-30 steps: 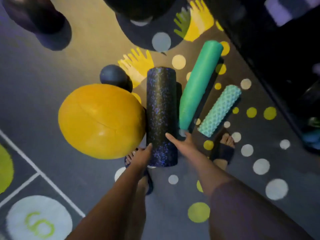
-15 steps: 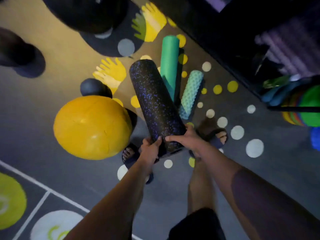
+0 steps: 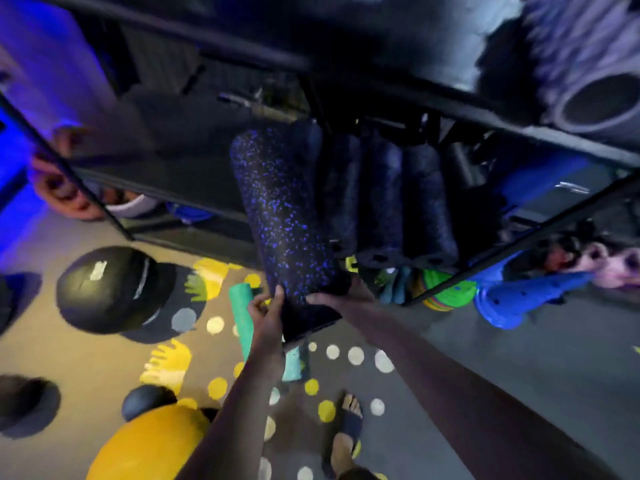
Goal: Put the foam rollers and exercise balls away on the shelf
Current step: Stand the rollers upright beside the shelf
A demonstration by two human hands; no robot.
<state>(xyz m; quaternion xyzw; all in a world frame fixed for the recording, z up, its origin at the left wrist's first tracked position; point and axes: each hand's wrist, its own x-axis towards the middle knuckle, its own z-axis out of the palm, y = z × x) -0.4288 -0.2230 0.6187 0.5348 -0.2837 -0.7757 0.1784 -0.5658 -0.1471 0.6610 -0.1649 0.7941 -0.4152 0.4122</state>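
Observation:
Both hands hold the near end of a black foam roller with blue specks (image 3: 280, 216), lifted and pointed into the black shelf (image 3: 512, 247). My left hand (image 3: 268, 317) grips its left side; my right hand (image 3: 337, 296) grips its right side. Several dark rollers (image 3: 405, 202) lie side by side on the shelf to its right. A smooth green roller (image 3: 242, 317) and a textured teal roller (image 3: 292, 365) lie on the floor under my hands. A yellow exercise ball (image 3: 149, 445) and a small dark ball (image 3: 142, 401) sit at the lower left.
A big black ball (image 3: 110, 289) rests on the floor left of the shelf, another dark ball (image 3: 24, 405) at the far left. Blue cones (image 3: 519, 296) and coloured discs (image 3: 446, 292) lie under the shelf. Grey hollow rollers (image 3: 595, 102) fill the upper shelf. My sandalled foot (image 3: 346, 434) stands on the dotted mat.
Both hands took hold of the speckled roller on the floor, lifted it, and swung it up toward the shelf. The view turned from the floor to the shelf.

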